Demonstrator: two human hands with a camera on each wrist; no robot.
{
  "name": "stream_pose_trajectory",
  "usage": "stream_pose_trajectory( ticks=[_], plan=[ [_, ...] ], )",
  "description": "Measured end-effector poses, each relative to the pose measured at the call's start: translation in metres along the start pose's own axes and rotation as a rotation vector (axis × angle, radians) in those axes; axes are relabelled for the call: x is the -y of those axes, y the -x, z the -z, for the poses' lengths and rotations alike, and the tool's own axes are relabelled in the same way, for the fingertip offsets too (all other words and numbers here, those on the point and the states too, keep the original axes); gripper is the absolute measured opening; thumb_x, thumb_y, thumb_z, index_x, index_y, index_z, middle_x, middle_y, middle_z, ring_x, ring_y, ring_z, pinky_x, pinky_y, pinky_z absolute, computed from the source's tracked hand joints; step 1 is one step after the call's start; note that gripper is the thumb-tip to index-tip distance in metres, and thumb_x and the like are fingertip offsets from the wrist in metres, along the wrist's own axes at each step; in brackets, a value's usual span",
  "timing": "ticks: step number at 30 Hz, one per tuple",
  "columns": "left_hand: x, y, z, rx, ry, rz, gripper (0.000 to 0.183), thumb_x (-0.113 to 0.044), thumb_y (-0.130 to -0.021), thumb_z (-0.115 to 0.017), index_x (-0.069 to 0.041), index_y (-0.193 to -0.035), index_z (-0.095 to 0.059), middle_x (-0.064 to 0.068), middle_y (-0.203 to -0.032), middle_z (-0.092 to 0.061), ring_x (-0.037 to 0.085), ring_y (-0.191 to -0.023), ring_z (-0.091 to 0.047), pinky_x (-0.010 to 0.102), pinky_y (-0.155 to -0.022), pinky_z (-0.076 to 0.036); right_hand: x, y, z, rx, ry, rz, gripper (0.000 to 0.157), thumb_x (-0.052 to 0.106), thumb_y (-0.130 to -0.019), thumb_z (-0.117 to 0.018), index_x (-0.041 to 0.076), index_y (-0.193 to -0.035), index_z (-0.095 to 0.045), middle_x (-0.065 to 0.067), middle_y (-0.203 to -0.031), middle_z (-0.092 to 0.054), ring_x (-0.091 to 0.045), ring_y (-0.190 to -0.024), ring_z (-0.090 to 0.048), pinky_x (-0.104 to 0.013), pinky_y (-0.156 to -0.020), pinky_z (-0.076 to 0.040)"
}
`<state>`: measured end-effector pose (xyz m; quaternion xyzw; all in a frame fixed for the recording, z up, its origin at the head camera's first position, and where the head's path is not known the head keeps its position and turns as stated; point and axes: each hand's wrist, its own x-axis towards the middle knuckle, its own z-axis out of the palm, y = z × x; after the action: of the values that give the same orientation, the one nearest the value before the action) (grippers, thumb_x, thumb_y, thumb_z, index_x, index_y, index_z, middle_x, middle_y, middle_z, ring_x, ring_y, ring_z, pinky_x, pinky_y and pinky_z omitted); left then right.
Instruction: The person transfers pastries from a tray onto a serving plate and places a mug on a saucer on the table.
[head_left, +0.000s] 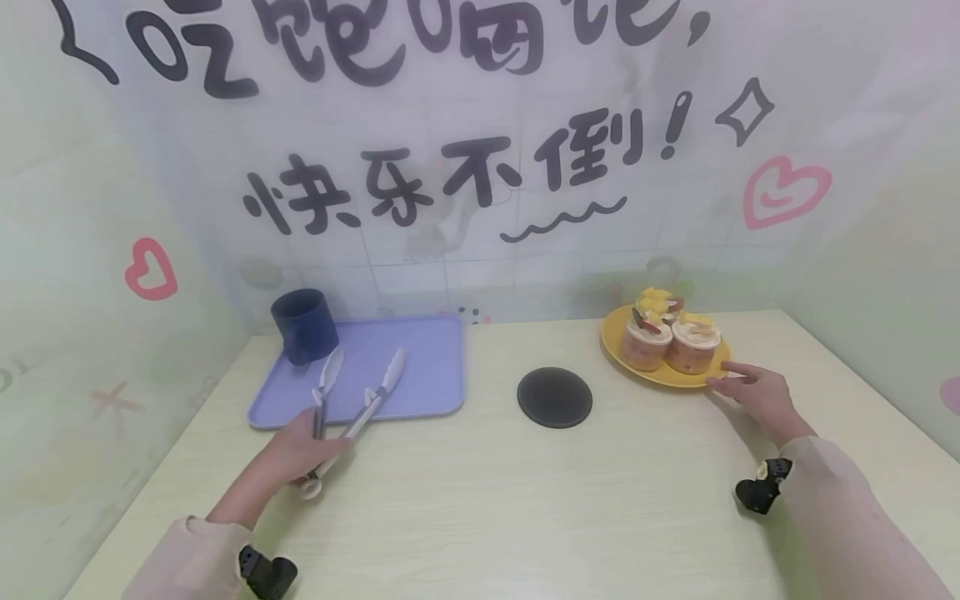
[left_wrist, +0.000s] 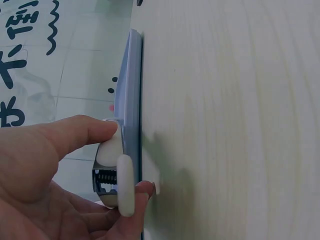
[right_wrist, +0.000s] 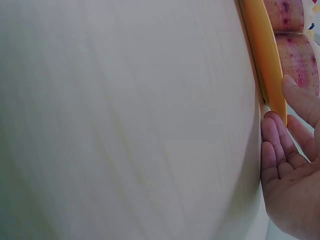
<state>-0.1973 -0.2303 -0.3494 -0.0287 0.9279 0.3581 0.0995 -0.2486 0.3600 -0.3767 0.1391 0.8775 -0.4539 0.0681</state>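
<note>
On the left in the head view, my left hand holds a pair of metal tongs near the hinged end. Their arms are spread, and the pale tips lie over the lilac tray. The left wrist view shows the thumb on one tong arm and fingers curled below. At the right, my right hand pinches the near right rim of a yellow plate, thumb above and fingers at the underside. Small round cakes with cream and fruit stand together on that plate.
A dark blue cup stands at the tray's back left corner. A round black coaster lies on the pale wooden table between tray and plate. A printed wall hanging rises behind the table's back edge.
</note>
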Motion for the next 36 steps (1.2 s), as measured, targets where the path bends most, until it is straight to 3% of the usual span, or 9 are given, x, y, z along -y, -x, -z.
stream_pose_trajectory(
  ticks=[5,10,13,21,28,36],
  plan=[
    [-0.002,0.001,0.004,0.013,-0.024,0.009,0.063,-0.028,-0.081,-0.067,0.013,-0.117,-0.035,0.022,-0.088,-0.049,0.021,-0.06,-0.051,0.033,-0.048,-0.047,0.0,0.0,0.0,-0.002,0.006,-0.008,0.087,0.054,-0.086,-0.053,-0.002,-0.143,-0.018,-0.034,-0.139,-0.023,-0.047,-0.124,-0.027,-0.056,-0.096,-0.029],
    [-0.002,0.001,0.007,0.032,-0.038,0.024,0.088,-0.035,-0.081,-0.068,0.017,-0.134,-0.02,0.039,-0.116,-0.04,0.03,-0.08,-0.054,0.035,-0.053,-0.05,0.0,-0.001,0.0,-0.004,0.004,-0.016,0.088,0.055,-0.085,-0.054,-0.001,-0.143,-0.018,-0.034,-0.139,-0.024,-0.047,-0.124,-0.027,-0.056,-0.096,-0.029],
    [-0.001,0.0,0.008,0.043,-0.042,0.035,0.095,-0.038,-0.08,-0.068,0.016,-0.137,-0.014,0.041,-0.125,-0.032,0.033,-0.088,-0.052,0.035,-0.055,-0.05,0.0,-0.001,0.0,-0.001,-0.003,-0.013,0.088,0.055,-0.085,-0.054,-0.001,-0.143,-0.018,-0.034,-0.139,-0.024,-0.047,-0.124,-0.027,-0.056,-0.097,-0.029],
    [0.003,0.002,0.012,0.058,0.013,0.059,0.095,-0.039,-0.079,-0.069,0.013,-0.138,-0.016,0.032,-0.109,-0.047,0.028,-0.083,-0.055,0.037,-0.058,-0.052,-0.001,-0.002,0.0,0.008,-0.021,-0.009,0.089,0.055,-0.084,-0.054,-0.001,-0.143,-0.018,-0.033,-0.142,-0.019,-0.047,-0.126,-0.023,-0.057,-0.098,-0.026],
    [0.007,0.004,0.023,0.056,0.042,0.015,0.082,-0.032,-0.081,-0.069,0.014,-0.134,-0.026,0.029,-0.103,-0.053,0.029,-0.084,-0.056,0.039,-0.061,-0.051,0.0,-0.001,0.0,0.01,-0.016,-0.019,0.09,0.056,-0.084,-0.054,-0.001,-0.143,-0.018,-0.033,-0.142,-0.018,-0.048,-0.127,-0.021,-0.058,-0.098,-0.025],
    [0.02,0.001,0.037,-0.027,0.057,-0.037,0.064,-0.027,-0.086,-0.064,0.016,-0.127,-0.04,0.025,-0.098,-0.059,0.025,-0.079,-0.061,0.035,-0.059,-0.052,0.0,0.001,0.0,0.015,-0.01,-0.006,0.088,0.054,-0.085,-0.054,-0.001,-0.143,-0.018,-0.034,-0.141,-0.02,-0.048,-0.126,-0.023,-0.057,-0.098,-0.026]
  ],
)
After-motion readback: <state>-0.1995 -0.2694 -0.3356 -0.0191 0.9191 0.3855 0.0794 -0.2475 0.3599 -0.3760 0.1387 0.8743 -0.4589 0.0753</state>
